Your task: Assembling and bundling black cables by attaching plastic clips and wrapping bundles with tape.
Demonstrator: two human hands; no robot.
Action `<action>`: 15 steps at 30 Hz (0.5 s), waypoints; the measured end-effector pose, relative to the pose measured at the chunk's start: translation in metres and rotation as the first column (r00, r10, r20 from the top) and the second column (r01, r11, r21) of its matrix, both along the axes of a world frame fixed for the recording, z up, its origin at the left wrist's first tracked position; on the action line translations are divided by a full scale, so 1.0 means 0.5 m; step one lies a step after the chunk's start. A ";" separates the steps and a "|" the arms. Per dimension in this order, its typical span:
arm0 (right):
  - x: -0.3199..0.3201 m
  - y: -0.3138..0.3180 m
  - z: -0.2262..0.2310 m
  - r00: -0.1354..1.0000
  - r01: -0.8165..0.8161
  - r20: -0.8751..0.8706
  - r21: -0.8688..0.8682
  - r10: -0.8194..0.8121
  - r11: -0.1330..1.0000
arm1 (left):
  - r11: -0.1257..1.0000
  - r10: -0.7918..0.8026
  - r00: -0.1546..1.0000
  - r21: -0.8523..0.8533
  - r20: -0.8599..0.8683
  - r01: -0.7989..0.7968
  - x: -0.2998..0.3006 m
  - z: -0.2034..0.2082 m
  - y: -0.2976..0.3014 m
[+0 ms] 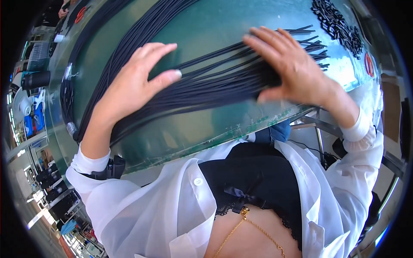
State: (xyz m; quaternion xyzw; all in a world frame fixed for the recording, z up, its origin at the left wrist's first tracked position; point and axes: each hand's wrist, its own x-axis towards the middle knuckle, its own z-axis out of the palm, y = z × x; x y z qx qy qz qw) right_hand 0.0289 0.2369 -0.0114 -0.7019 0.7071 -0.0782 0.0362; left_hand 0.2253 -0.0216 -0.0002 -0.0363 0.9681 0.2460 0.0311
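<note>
A broad bundle of thin black cables lies across the green table, its strands fanned out side by side. My left hand rests over the bundle's left part, thumb and fingers spread apart. Over the right part is my right hand, palm down with its fingers stretched out, near the loose cable ends. Whether either palm presses on the strands is hidden. The cables curve away to the left and loop back toward the far side.
The green tabletop has its near edge just before my body. Many short black tube pieces are heaped at the far right, with red-handled scissors beside them. Another cable bundle, tied with clear wrap, runs along the left. A person's hand shows far left.
</note>
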 end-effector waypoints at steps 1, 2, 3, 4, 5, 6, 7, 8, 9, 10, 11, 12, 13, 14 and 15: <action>-0.031 -0.004 -0.012 1.000 0.024 -0.004 0.006 -0.024 1.000 | 1.000 0.013 1.000 -0.007 0.014 -0.013 0.012 0.007 0.015; -0.049 0.001 -0.015 0.997 0.069 -0.017 0.018 -0.069 0.997 | 1.000 0.011 0.999 0.002 0.050 -0.011 0.014 0.013 0.030; -0.058 0.008 -0.013 0.997 0.082 -0.014 0.017 -0.082 0.996 | 1.000 0.004 0.996 0.011 0.085 -0.005 0.010 0.019 0.044; -0.067 0.011 -0.015 0.997 0.072 0.015 0.025 -0.072 0.997 | 1.000 -0.003 0.993 0.013 0.117 0.001 0.002 0.020 0.054; -0.077 0.017 -0.017 0.997 0.066 0.043 0.033 -0.068 0.997 | 1.000 -0.020 0.993 0.004 0.116 0.019 -0.013 0.015 0.066; -0.075 0.028 -0.008 0.996 0.065 0.058 0.043 -0.068 0.997 | 0.995 -0.056 0.998 -0.076 0.031 0.059 -0.023 0.007 0.084; -0.071 0.043 0.000 0.995 0.092 0.044 0.038 -0.094 0.995 | 0.983 -0.104 0.993 -0.158 -0.055 0.094 -0.037 -0.003 0.104; -0.064 0.059 0.005 0.994 0.107 0.025 0.012 -0.107 0.994 | 0.963 -0.160 0.977 -0.239 -0.140 0.123 -0.052 -0.011 0.124; -0.060 0.079 0.004 0.992 0.122 0.013 -0.007 -0.122 0.992 | 0.959 -0.192 0.970 -0.239 -0.149 0.153 -0.073 -0.020 0.147; -0.056 0.099 0.005 0.990 0.140 -0.002 -0.028 -0.140 0.990 | 0.951 -0.237 0.953 -0.245 -0.188 0.188 -0.093 -0.028 0.172; -0.057 0.116 0.006 0.984 0.176 -0.022 -0.034 -0.177 0.984 | 0.940 -0.283 0.930 -0.258 -0.233 0.222 -0.118 -0.035 0.197; -0.056 0.135 0.007 0.981 0.192 0.023 -0.002 -0.192 0.981 | 0.928 -0.332 0.901 -0.267 -0.279 0.260 -0.141 -0.041 0.219; -0.053 0.152 0.008 0.976 0.207 0.068 0.028 -0.208 0.978 | 0.917 -0.370 0.879 -0.272 -0.301 0.293 -0.159 -0.044 0.240; -0.049 0.170 0.008 0.967 0.220 0.116 0.057 -0.225 0.974 | 0.908 -0.394 0.868 -0.276 -0.302 0.315 -0.173 -0.047 0.259; -0.041 0.188 0.008 0.960 0.258 0.095 0.052 -0.262 0.965 | 0.899 -0.415 0.858 -0.282 -0.304 0.335 -0.183 -0.049 0.277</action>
